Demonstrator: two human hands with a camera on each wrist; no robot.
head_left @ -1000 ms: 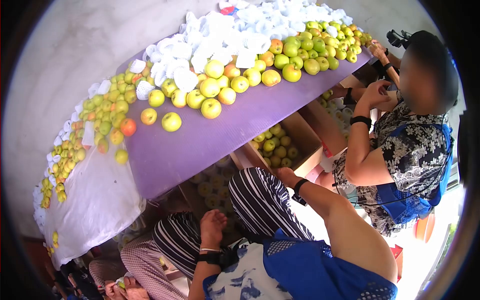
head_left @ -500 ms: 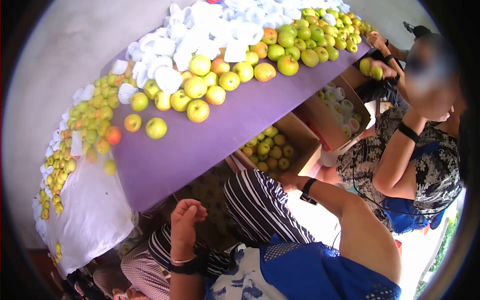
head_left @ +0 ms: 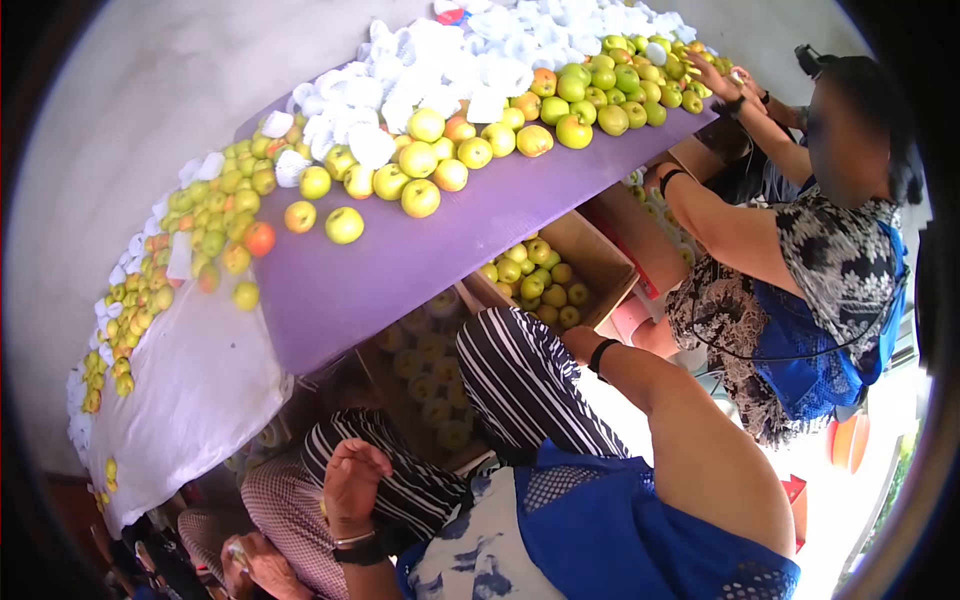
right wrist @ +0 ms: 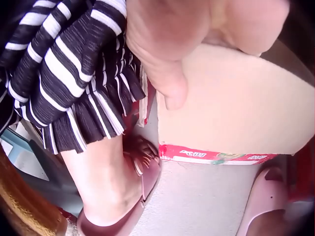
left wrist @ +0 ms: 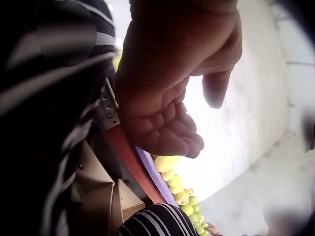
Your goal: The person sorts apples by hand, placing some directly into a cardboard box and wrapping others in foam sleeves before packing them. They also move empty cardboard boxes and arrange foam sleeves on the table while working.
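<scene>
My left hand (head_left: 355,482) is raised over my striped trouser leg, fingers loosely bent and holding nothing. In the left wrist view the same hand (left wrist: 167,93) shows its thumb apart from the curled fingers. My right hand (head_left: 580,345) grips the near edge of a cardboard box (head_left: 592,245) holding loose yellow-green apples (head_left: 535,275). Seen from the right wrist, the thumb and fingers of that hand (right wrist: 182,44) hold the upper edge of a cardboard panel (right wrist: 231,108) with a red printed strip. Part of the grip is hidden.
A purple-covered table (head_left: 400,270) bears piled apples (head_left: 420,160) and white foam nets (head_left: 430,65). Beneath its edge stands another box of netted apples (head_left: 430,375). One person (head_left: 850,230) sits at right, reaching to the apples; another person's hands (head_left: 265,565) are at lower left.
My left hand has moved left, away from the box of netted apples. My right hand stays at the box edge. The person at right has reached forward to the apples on the table.
</scene>
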